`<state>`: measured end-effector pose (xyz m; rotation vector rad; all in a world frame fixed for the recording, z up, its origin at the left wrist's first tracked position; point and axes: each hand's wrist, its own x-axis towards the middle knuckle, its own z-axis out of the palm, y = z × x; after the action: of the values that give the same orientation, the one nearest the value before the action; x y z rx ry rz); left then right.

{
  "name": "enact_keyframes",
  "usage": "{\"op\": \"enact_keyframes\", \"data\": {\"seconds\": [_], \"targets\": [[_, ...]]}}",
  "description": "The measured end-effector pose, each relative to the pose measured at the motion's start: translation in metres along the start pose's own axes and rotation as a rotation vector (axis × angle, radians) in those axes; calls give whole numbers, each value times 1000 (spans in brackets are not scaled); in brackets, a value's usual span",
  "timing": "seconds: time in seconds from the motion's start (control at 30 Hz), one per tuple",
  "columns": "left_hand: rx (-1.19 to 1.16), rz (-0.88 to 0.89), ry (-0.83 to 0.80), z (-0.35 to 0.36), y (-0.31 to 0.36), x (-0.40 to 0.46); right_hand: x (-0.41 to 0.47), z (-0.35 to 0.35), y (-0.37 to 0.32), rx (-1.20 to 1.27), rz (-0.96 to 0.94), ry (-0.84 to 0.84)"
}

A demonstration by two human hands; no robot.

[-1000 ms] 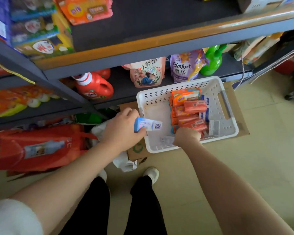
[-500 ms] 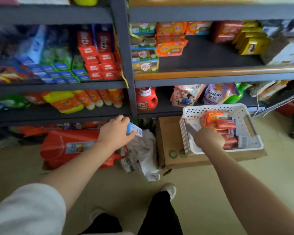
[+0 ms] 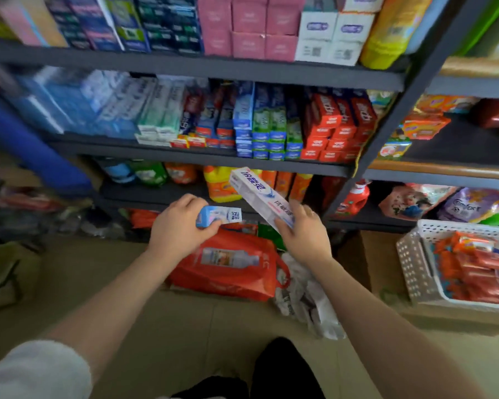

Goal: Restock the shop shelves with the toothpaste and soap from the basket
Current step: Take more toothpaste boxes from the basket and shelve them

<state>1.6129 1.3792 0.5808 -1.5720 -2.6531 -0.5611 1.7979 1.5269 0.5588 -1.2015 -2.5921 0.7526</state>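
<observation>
The left hand (image 3: 179,228) grips a small blue-and-white toothpaste box (image 3: 220,218), fingers curled round its near end so the printed end pokes out to the right. The right hand (image 3: 304,236) holds a long white toothpaste carton (image 3: 260,195) by its lower end, thumb and fingers wrapped round it, the carton tilted up and to the left toward the shelves. Both boxes are in the air, near each other but not touching, in front of the lower shelf and below the toothpaste shelf (image 3: 213,156), where red, blue and green cartons stand packed in rows. Well to the right of the hands, the white perforated basket (image 3: 415,269) sits on a cardboard box (image 3: 383,272) on the floor, with orange-red soap packs (image 3: 473,269) piled inside. Directly under the hands, a red carrier bag (image 3: 228,272) lies on the floor with a crumpled white plastic bag (image 3: 308,300) beside it.
</observation>
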Motion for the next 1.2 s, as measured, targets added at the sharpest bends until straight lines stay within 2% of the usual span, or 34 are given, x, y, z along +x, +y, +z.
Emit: {"op": "enact_keyframes", "data": {"seconds": [0.13,0.3,0.53,0.77,0.83,0.9,1.0,1.2], "targets": [[-20,-133,154,-31,-52,8,35,13,-49,17,-156,22],[-21,-255,397,-63,-99,34,94,26,-110,95,-208,26],[28,-296,500,-82,-168,83,157,53,-175,181,-195,0],[169,-105,467,-59,-251,151,198,98,-221,279,-42,31],[202,-117,382,-53,-269,168,207,106,-239,296,-17,61],[203,-165,204,-47,-284,179,216,113,-258,285,-5,85],[95,-140,-90,-36,-304,185,234,128,-282,194,1,130],[-243,-121,-71,-37,-342,188,256,167,-324,89,88,125]]}}
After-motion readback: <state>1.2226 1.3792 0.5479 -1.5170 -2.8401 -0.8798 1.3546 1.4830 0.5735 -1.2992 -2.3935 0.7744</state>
